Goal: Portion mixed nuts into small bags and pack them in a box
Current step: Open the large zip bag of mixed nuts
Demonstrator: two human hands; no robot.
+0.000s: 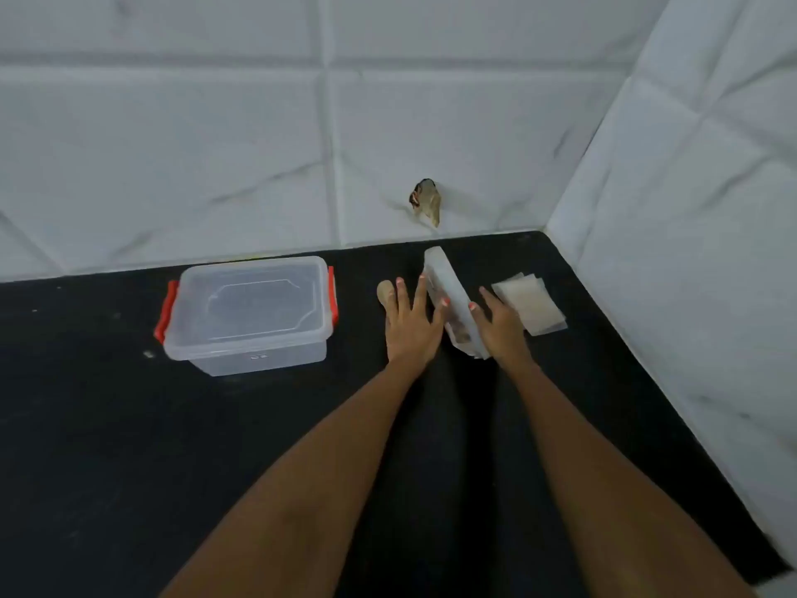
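Because the clear pack of nuts [446, 287] lies directly between the two hands, low over the black surface [129, 425], neither has far to go. The left hand [409, 325] is at its left face with fingers spread and straight. The right hand [500, 325] is at its right face with fingers likewise extended, and neither curls round it. Whether the fingertips press the pack or only graze it is too blurred to tell. Its long axis runs away from the person, the far end leaning a little left, so both palms lie along its length. The stack of small bags [532, 310] lies just beside the right hand. The lidded box [250, 312] sits well apart on the left hand's side.
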